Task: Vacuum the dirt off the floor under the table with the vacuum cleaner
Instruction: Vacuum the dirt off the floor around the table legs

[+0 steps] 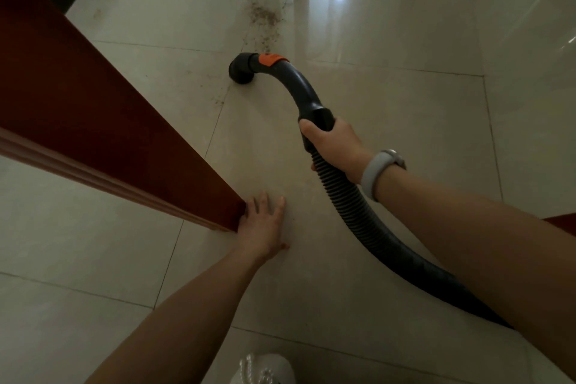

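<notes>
Mid-sweep: right hand [332, 146] wrapped round dark ribbed vacuum hose [352, 206], round black nozzle [241, 70] on pale tile; left hand [261, 224] flat, empty, against red-brown wooden panel [103, 121]. Next, probably: push nozzle ahead into scattered brown dirt [265, 14]

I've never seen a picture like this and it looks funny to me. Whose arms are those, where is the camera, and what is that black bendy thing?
The camera sits on a person's head and looks down, so you see that person's own two arms reaching out. The black bendy thing is a vacuum cleaner hose. The right hand, the one with a pale wristband, has its grip round the hose just behind the curved handle. The round nozzle at the far end is down at the shiny tiled floor. Just past it lies a trail of brown dirt, not yet sucked up. The left hand is spread flat, resting on the floor next to the corner of a dark red wooden table.
</notes>
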Available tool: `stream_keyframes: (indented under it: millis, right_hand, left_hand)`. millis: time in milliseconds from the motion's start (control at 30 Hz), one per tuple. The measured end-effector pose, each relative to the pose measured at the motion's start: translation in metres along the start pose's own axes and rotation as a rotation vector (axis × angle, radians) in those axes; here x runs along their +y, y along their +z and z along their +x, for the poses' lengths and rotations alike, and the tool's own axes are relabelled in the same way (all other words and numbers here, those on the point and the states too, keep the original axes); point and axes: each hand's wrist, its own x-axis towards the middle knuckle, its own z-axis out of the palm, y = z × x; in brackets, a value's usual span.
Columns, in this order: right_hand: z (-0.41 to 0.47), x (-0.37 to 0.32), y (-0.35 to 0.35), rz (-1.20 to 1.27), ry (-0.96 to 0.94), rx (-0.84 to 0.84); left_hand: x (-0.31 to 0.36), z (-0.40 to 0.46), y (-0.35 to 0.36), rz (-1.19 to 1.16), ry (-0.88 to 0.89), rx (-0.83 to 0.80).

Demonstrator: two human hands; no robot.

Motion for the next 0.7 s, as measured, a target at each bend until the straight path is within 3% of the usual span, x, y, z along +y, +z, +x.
stream_keyframes:
  millis: [233,700]
  right_hand:
    - [0.02,-0.033,0.011,0.051,0.021,-0.085]
    - [-0.01,-0.005,-0.027,-0.075,0.029,-0.225]
  left_hand:
    - [-0.004,-0.002,0.002,0.004,0.023,0.026]
    - [-0.013,-0.009,0.007,0.023,0.059,0.038]
